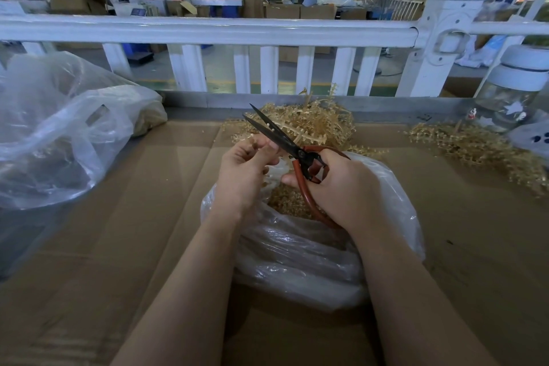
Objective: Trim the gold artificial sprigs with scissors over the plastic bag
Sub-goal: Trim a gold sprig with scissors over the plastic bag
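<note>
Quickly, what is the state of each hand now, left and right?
Left hand: fingers curled, pinching a small gold sprig.
Right hand: gripping the red handles of the scissors, blades open.

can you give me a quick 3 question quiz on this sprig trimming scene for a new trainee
1. True or false: the blades of the scissors stand open.
2. Which hand holds the red handles? A) the left hand B) the right hand
3. Fill in: the trimmed gold bits lie in the ____ under both hands.

Key
1. True: the two dark tips are spread apart over the sprig pile.
2. B: the right grip curls round the handles while the left pinches a small sprig piece.
3. plastic bag, open on the cardboard.
</note>
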Action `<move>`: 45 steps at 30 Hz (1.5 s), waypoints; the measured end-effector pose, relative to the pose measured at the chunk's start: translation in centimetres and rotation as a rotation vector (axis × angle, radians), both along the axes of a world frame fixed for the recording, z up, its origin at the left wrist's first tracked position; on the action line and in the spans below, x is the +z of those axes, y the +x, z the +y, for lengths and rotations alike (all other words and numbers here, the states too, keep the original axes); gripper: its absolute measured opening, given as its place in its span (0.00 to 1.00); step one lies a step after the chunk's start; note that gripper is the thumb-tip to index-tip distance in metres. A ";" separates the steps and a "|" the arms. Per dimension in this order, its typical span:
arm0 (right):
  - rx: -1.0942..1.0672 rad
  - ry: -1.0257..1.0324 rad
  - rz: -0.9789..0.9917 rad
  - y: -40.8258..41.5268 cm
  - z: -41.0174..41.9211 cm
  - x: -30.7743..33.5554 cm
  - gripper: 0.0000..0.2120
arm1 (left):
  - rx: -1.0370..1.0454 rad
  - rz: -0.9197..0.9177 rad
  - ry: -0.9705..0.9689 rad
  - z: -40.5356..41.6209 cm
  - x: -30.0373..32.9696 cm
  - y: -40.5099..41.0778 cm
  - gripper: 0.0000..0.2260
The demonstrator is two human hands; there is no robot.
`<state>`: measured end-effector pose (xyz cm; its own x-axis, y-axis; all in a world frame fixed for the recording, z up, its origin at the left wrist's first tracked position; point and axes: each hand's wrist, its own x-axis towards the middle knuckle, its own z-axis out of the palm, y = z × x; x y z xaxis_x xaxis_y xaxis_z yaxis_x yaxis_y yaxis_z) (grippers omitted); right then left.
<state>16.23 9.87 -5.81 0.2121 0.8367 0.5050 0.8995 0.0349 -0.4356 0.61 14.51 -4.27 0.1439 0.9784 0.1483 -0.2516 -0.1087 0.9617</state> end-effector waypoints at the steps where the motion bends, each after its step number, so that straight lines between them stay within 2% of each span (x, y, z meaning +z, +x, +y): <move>1: -0.002 0.002 0.001 0.0 0.0 0.0 0.35 | 0.000 0.004 0.001 0.0 0.0 0.0 0.07; 5: -0.005 0.003 0.004 0.0 0.0 0.0 0.35 | -0.001 0.020 0.013 0.1 -0.1 0.0 0.06; 8: 0.000 0.006 0.002 0.0 0.0 0.0 0.34 | 0.003 -0.027 0.012 0.1 -0.1 0.0 0.02; 18: 0.022 0.005 0.005 0.0 -0.1 0.1 0.33 | 0.070 0.003 0.109 0.1 0.1 0.0 0.03; 28: 0.051 -0.051 0.063 0.1 0.0 0.0 0.30 | 0.025 -0.005 0.150 0.0 0.1 -0.1 0.07; 35: 0.067 -0.025 0.070 0.0 -0.1 0.0 0.27 | 0.023 -0.024 0.167 0.0 0.0 -0.2 0.04; 39: 0.068 -0.051 0.063 0.0 -0.1 0.0 0.32 | 0.033 0.053 0.213 -0.1 -0.1 -0.1 0.06; 41: 0.067 -0.053 0.060 0.0 -0.1 0.1 0.30 | 0.038 0.075 0.239 -0.2 0.0 -0.1 0.09; 45: 0.073 -0.067 0.075 -0.2 -0.1 0.1 0.27 | 0.046 0.124 0.305 -0.2 -0.1 -0.1 0.07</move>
